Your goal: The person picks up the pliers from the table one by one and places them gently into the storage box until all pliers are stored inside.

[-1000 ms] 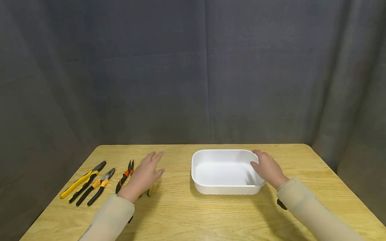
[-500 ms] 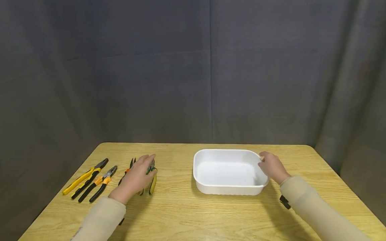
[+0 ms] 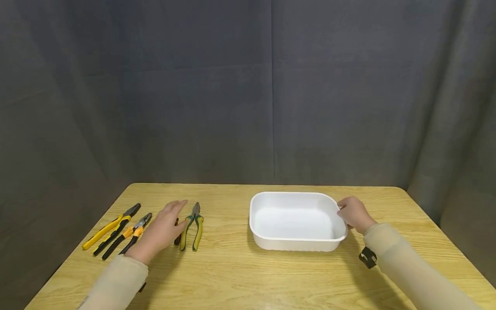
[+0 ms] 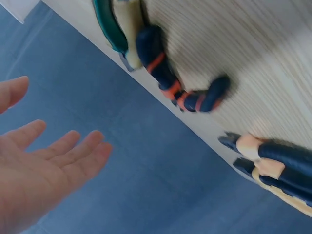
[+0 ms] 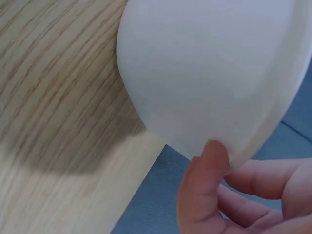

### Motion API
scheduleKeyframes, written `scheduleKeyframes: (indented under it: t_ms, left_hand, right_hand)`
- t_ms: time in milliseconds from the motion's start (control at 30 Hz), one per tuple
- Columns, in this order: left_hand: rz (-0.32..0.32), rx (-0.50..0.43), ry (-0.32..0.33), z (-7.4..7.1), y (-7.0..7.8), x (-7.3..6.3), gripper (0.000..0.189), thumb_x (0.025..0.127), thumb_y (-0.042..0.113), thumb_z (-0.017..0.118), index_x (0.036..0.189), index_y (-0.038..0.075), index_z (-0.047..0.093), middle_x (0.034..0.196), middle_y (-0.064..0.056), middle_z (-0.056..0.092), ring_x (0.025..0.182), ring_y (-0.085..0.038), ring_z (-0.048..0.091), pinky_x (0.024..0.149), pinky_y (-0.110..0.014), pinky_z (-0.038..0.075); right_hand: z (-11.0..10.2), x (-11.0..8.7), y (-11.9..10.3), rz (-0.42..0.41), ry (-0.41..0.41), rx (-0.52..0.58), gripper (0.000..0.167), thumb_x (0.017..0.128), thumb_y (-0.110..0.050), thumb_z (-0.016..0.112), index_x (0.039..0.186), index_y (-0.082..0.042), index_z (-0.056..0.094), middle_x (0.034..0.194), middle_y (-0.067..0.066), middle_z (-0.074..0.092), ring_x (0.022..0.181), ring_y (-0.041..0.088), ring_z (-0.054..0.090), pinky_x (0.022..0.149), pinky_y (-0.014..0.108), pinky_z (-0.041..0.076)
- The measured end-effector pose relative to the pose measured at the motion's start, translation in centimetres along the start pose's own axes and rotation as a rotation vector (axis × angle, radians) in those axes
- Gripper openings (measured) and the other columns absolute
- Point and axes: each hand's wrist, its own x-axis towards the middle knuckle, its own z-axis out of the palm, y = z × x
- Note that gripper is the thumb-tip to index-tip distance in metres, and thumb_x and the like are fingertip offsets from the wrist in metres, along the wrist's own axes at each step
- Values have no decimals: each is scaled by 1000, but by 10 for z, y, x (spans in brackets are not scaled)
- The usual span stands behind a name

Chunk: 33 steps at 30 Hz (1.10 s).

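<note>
My right hand pinches the right-hand rim of a white rectangular plastic tub; the right wrist view shows the digits on both sides of the rim. My left hand hovers, fingers extended and holding nothing, over the pliers at the left of the table. It mostly hides the black and orange pliers, which show fully in the left wrist view with handles spread. Just right of it lie the green and yellow pliers, handles apart. Left of it are orange and black pliers, partly covered by the wrist.
Yellow and black pliers lie farthest left, jaws pointing to the back. The light wooden table ends in front of a dark grey curtain. The tub stands right of centre, apart from the pliers.
My left hand has moved left, uncovering the green and yellow pliers and covering the black and orange ones. My right hand has shifted right and closed its fingers on the tub's rim.
</note>
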Motion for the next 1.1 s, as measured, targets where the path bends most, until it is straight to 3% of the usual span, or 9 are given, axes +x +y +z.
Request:
scheduleKeyframes:
  t_ms: [300, 533, 767, 1100]
  left_hand:
    - [15, 17, 46, -6, -15, -6, 60, 97, 16, 59, 148, -2, 34, 145, -35, 31, 127, -56, 34, 94, -67, 37]
    - [24, 39, 64, -9, -22, -9, 58, 96, 14, 60, 146, -3, 35, 143, -35, 32, 123, -56, 39, 91, -66, 39]
    - [-3, 75, 47, -8, -36, -15, 57, 97, 14, 59, 144, -8, 36, 140, -39, 32, 122, -58, 37, 90, -66, 39]
    - [-4, 94, 72, -4, -49, -19, 56, 95, 11, 60, 143, -8, 37, 139, -39, 33, 123, -59, 36, 92, -68, 37]
  right_hand:
    - [-7, 4, 12, 103, -100, 147, 38, 94, 5, 51, 126, 25, 44, 104, 29, 60, 78, 23, 61, 66, 38, 56]
    - [-13, 6, 19, 156, -161, 218, 45, 97, -4, 53, 133, 19, 40, 109, 25, 59, 83, 24, 58, 69, 35, 53]
    - [-12, 8, 19, 208, -173, 286, 49, 98, -7, 55, 137, 15, 36, 107, 20, 56, 80, 22, 54, 67, 32, 51]
    - [-17, 4, 27, 224, -175, 311, 48, 98, -7, 54, 137, 14, 35, 95, 12, 53, 74, 20, 51, 64, 31, 48]
